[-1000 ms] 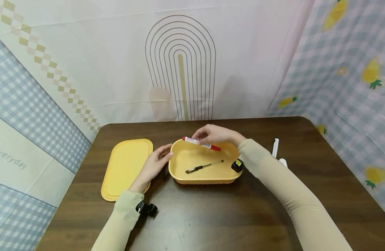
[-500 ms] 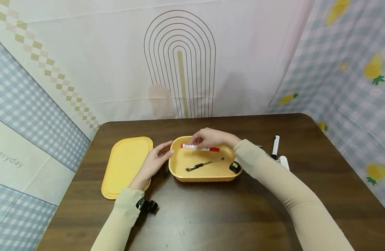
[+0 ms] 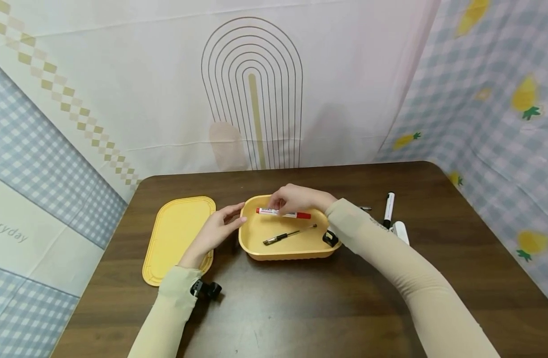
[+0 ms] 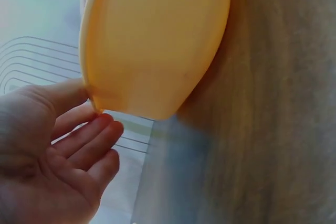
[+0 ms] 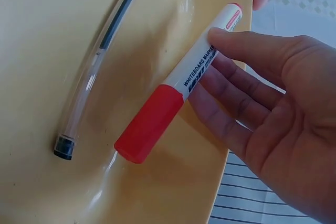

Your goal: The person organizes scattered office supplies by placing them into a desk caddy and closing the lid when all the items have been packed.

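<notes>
Holding a red-capped whiteboard marker over the far side of the yellow tray, your right hand has its fingertips curled onto the white barrel. In the right wrist view the marker lies slanted against the tray's inner wall, red cap low and the white end up near the rim, with your fingers lined along its side. You can read "WHITEBOARD MARKER" on the barrel there.

Your left hand is at the tray's left end. Its fingers are fairly straight and relaxed, gripping nothing, and the left wrist view shows the thumb and fingertips just meeting the tray's rounded outer corner.

On the tray floor, nearer you than the marker, lies a clear ballpoint pen with a black grip, slanted, its grip end toward the tray's left end. It lies apart from the marker.

Left of the tray, beyond your left hand, a yellow lid lies flat on the dark wooden desk; your left wrist passes over its near right corner. Right of the tray, a black-capped white marker lies on the desk, well apart from the tray, with a smaller white object just beside it that I cannot make out. A thin pen tip shows on the desk just past your right sleeve, on the tray's right side.
</notes>
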